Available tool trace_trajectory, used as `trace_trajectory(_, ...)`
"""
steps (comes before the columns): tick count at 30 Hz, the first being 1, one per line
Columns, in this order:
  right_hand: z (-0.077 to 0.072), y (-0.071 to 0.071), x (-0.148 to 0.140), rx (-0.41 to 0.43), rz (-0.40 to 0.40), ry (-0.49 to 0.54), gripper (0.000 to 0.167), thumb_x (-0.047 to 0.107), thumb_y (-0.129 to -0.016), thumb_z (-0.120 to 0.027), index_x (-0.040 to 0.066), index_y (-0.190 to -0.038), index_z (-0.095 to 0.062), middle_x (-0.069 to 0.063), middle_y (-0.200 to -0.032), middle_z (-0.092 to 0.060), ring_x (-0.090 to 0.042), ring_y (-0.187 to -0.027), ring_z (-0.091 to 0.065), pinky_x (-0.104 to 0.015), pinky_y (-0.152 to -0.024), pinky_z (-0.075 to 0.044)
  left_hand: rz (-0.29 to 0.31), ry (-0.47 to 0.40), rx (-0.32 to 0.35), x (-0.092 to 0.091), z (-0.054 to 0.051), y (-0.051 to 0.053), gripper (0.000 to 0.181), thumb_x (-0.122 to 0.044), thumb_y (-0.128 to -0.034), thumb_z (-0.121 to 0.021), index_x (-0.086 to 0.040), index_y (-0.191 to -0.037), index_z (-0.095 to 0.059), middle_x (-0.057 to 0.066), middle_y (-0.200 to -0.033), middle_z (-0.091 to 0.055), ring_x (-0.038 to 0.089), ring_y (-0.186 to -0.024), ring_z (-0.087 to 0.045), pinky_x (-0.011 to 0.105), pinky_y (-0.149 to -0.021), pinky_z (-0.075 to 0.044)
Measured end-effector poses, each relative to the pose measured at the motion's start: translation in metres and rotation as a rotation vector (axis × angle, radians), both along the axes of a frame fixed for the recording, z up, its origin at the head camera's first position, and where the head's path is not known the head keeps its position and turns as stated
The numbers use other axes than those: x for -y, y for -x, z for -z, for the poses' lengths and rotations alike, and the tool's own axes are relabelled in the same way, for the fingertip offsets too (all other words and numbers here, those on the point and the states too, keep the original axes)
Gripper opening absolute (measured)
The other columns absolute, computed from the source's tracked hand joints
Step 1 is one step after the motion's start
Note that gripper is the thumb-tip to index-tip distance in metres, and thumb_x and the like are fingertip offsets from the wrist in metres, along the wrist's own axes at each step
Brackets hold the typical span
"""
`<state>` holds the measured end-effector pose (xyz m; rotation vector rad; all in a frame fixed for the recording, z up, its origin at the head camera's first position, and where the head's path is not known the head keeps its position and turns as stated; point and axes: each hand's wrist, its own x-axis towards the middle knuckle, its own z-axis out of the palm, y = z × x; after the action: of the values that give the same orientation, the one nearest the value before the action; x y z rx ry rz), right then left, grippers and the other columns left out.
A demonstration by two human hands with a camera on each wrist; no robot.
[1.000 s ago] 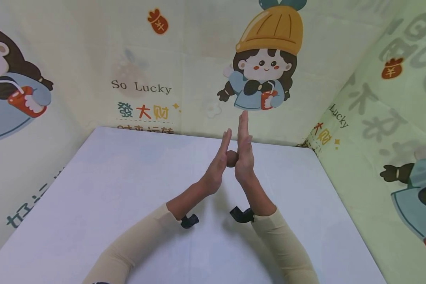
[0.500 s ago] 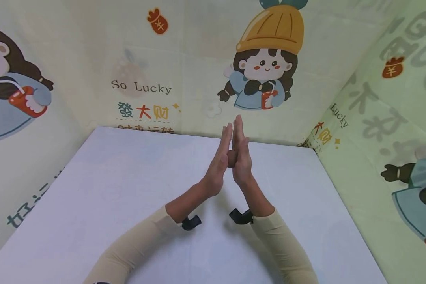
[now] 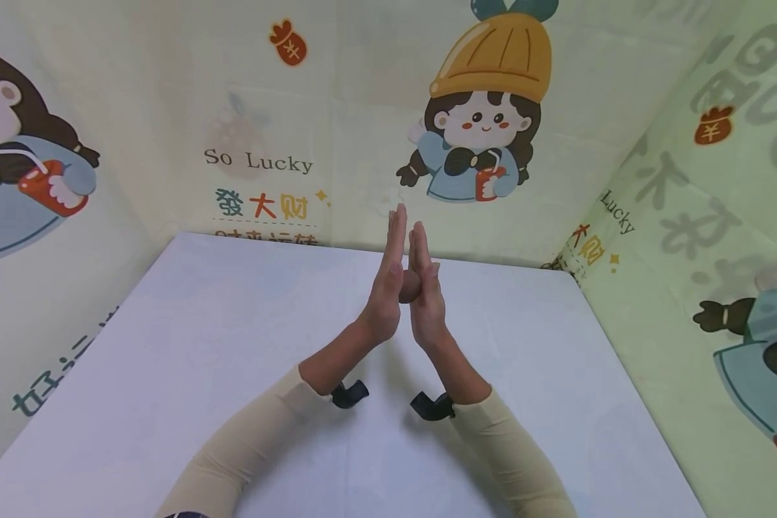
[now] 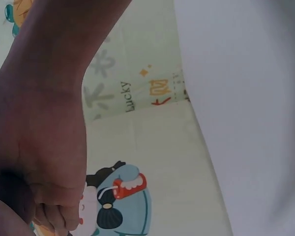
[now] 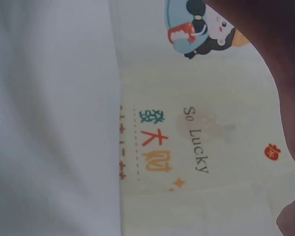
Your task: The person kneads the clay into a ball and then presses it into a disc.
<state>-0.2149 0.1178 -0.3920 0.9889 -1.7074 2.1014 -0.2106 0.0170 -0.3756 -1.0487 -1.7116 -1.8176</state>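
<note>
A small round brown ball [image 3: 410, 286] sits between two palms in the head view, held up above the table. My left hand [image 3: 383, 298] presses it from the left, fingers straight and pointing away from me. From the other side, the right hand [image 3: 429, 306] lies flat against it, its fingers also straight. The left fingertips reach slightly farther forward than the right ones. In the left wrist view the ball [image 4: 12, 196] shows dark at the lower left edge, partly covered by the hands. No ball is visible in the right wrist view.
Beneath the hands spreads a white tabletop [image 3: 233, 345]. Pale cloth walls printed with cartoon figures [image 3: 485, 129] and lettering enclose its back and sides. A black strap piece [image 3: 350, 394] juts from the left wrist, and another black piece [image 3: 432, 406] from the right.
My left hand has slid forward and a little left, while the right hand has drawn back and left. The ball has shifted slightly left, staying between the palms.
</note>
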Motion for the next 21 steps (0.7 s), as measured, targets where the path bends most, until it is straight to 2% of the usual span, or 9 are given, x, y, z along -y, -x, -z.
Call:
trace_trajectory(8,0.009,-0.006,0.009,-0.005,-0.007,-0.019,0.079,0.055,-0.113,-0.017,0.0,-0.167,0.001,-0.006,-0.177,-0.001,-0.018,-0.161,-0.001,-0.046,-0.127,0.0,-0.022,-0.034,-0.005,0.007,-0.009,0.01,0.087,-0.065,-0.1083,-0.017,-0.004,-0.168,0.001,0.007,-0.177,0.005,0.015,-0.16,0.012,0.049,-0.125,0.005)
trace_trajectory(15,0.014,-0.013,0.015,-0.007,0.006,-0.054,0.085,0.061,-0.111,-0.02,0.001,-0.167,0.002,-0.006,-0.177,0.001,-0.021,-0.161,0.0,-0.05,-0.126,0.002,-0.015,-0.07,0.087,0.013,-0.011,0.021,0.081,-0.062,-0.1088,-0.017,-0.011,-0.17,0.002,0.0,-0.177,0.009,0.007,-0.158,0.012,0.053,-0.124,0.006)
trace_trajectory(21,0.014,-0.02,0.019,-0.029,0.012,-0.085,0.086,0.064,-0.11,-0.02,0.006,-0.167,0.007,-0.006,-0.176,0.006,-0.021,-0.161,0.004,-0.056,-0.125,-0.003,-0.033,-0.071,0.126,0.018,-0.008,0.032,0.09,-0.071,-0.1054,-0.019,-0.011,-0.169,0.002,0.0,-0.176,0.01,0.006,-0.158,0.013,0.053,-0.124,0.009)
